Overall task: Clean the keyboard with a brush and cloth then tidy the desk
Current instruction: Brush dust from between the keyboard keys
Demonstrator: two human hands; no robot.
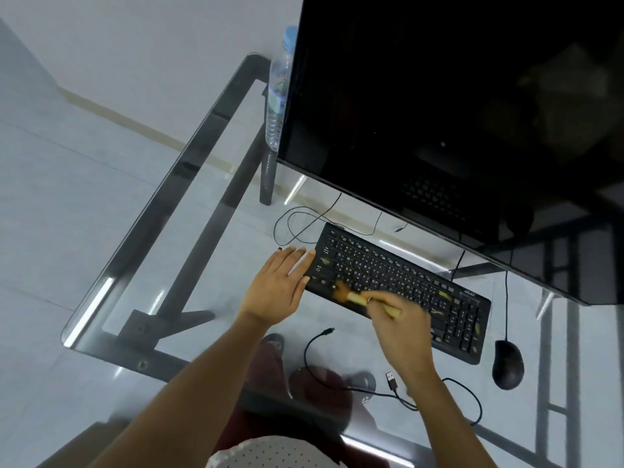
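Observation:
A black keyboard (405, 282) lies slantwise on the glass desk (141, 265), with yellowish crumbs on several keys. My right hand (403, 327) grips a small wooden-handled brush (358, 297); its bristles rest on the keys near the keyboard's lower left corner. The brush is blurred. My left hand (278, 287) lies flat with fingers spread on the glass, touching the keyboard's left end. No cloth is in view.
A large dark monitor (456, 113) stands behind the keyboard. A water bottle (278, 92) stands at its left edge. A black mouse (507, 364) lies right of the keyboard. A loose black USB cable (391, 381) curls on the glass near the front edge.

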